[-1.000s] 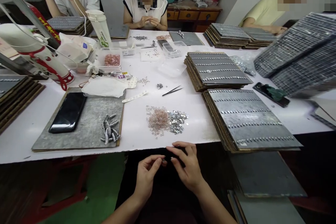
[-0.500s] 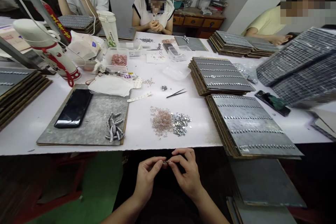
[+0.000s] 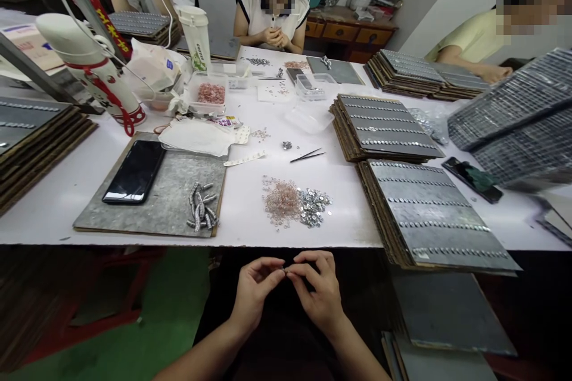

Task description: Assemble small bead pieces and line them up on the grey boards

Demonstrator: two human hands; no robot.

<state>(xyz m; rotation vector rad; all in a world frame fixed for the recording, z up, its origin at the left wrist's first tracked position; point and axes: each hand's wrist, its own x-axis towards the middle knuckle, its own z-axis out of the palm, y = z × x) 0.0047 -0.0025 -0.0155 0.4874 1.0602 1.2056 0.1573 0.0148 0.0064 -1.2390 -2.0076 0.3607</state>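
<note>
Just in front of the table edge, over my lap, my left hand (image 3: pixel 255 287) and my right hand (image 3: pixel 318 289) meet fingertip to fingertip. Both are closed in a pinch around something tiny, mostly hidden by the fingers and too small to name. Beyond them on the white table lies a pile of small clear-pink rings (image 3: pixel 280 202), touching a pile of small silver discs (image 3: pixel 314 207). Black tweezers (image 3: pixel 307 155) rest farther back, near a small clump of silver pieces (image 3: pixel 286 145). Left of the piles, several short stacks of silver pieces (image 3: pixel 201 208) lie on a grey board (image 3: pixel 170 214).
A phone (image 3: pixel 134 171) lies on the grey board. To the right stand stacked boards with rows of silver pieces (image 3: pixel 438 214). A bottle (image 3: pixel 89 68) and a cup (image 3: pixel 195 38) stand at the left. Across the table, a person (image 3: pixel 272 12) works with both hands.
The view has shifted slightly, so the table's things appear a little to the right and higher. My hands stay pinched together, the fingertips now closer over the tiny piece.
</note>
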